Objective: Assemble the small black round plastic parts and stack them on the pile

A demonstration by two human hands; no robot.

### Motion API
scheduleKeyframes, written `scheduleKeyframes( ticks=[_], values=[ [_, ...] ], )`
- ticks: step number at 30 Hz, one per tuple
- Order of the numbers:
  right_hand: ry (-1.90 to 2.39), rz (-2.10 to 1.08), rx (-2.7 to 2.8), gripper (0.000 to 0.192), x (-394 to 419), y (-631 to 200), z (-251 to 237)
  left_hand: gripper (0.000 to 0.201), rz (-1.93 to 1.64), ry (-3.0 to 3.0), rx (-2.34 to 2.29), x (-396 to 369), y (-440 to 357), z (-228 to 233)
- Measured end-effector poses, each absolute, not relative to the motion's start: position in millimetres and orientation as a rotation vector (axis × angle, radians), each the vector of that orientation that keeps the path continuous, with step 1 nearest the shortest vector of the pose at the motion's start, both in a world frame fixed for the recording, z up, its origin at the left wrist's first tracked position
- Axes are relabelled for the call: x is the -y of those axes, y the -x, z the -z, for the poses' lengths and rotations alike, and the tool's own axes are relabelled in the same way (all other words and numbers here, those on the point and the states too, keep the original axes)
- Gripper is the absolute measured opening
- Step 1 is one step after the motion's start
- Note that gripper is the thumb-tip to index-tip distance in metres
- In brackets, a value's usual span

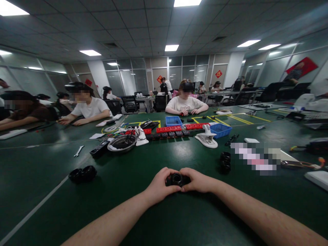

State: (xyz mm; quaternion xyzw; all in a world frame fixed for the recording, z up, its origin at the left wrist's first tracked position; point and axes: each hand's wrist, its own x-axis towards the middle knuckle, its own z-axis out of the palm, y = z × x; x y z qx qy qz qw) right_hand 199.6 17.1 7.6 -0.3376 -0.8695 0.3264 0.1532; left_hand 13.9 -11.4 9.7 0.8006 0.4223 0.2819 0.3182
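With the clock centred on the black ringed part (173, 179) on or just above the green counter (143, 223), room opens widely toward nine o'clock, bounded by two black rounded pieces (82, 174) at nine and a wrench (79, 151) at ten. A metal bowl (110, 148) at eleven and red strips (169, 129) at twelve edge the space ahead; a white clamp (206, 140) stands at one. Another black pair (225, 162) at two narrows the right side, with eyeglasses (294, 164) near three. The left hand (162, 183), its forearm from eight, curls narrowly around the part's nine-o'clock side; the right hand (197, 181), its forearm from four, grips the three-o'clock side, thumbs nearly meeting toward six.
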Motion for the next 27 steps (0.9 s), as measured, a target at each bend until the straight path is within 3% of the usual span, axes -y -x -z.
scheduleKeyframes(
  ticks=[8,15,20,27],
  values=[
    [1.226,-0.640,2.464,0.037,-12.1,-191.3,1.1,0.038,-0.805,-2.072,-1.216,14.2,-17.5,-7.4],
    [1.417,-0.303,2.417,0.036,1.1,-177.2,5.1,0.034,-0.919,-2.052,-1.360,14.2,-20.7,-1.6],
    [1.235,-0.470,2.451,0.050,-1.9,-184.4,0.4,0.035,-0.869,-2.097,-1.264,11.8,-17.5,-3.0],
    [0.946,-0.723,2.537,0.030,-12.8,-198.0,-6.9,0.039,-0.824,-2.103,-1.164,9.9,-15.7,-4.0]
  ],
)
